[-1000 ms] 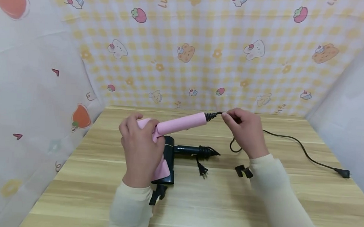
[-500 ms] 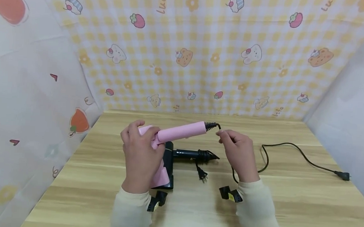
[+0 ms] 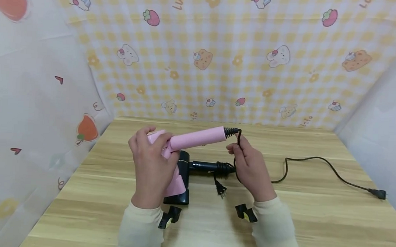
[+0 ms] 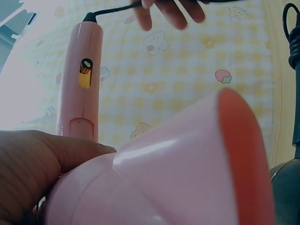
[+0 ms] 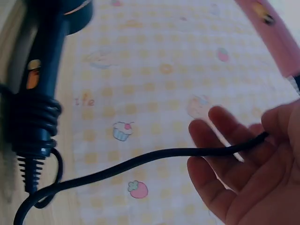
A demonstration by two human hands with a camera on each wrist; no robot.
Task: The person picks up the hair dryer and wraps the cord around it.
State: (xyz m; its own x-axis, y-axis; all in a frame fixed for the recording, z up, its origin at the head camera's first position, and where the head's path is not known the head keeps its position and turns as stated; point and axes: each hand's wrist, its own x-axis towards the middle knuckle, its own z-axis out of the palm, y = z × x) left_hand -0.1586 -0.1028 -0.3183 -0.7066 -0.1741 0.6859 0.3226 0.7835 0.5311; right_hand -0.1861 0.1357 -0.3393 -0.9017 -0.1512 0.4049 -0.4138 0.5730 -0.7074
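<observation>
My left hand (image 3: 151,165) grips a pink hair dryer (image 3: 197,139) by its head, and the handle sticks out to the right. In the left wrist view the flared pink nozzle (image 4: 178,159) fills the lower right. From the handle's end a black power cord (image 5: 136,161) bends down to my right hand (image 3: 254,170). The right wrist view shows this cord running across the fingers, with the thumb (image 5: 279,119) pinching it. Beneath the pink dryer, a black hair dryer (image 3: 201,165) lies on the table, partly covered by it.
The pink dryer's cord trails right over the wooden table (image 3: 313,220) to its plug (image 3: 376,193). The black dryer's cord is wound round its handle, with its plug (image 3: 220,188) hanging loose beside it. A patterned cloth (image 3: 235,36) closes off the back.
My right hand has come left and down, close to the handle's end, and the cord there now bends sharply down. The left hand keeps the pink dryer in nearly the same place.
</observation>
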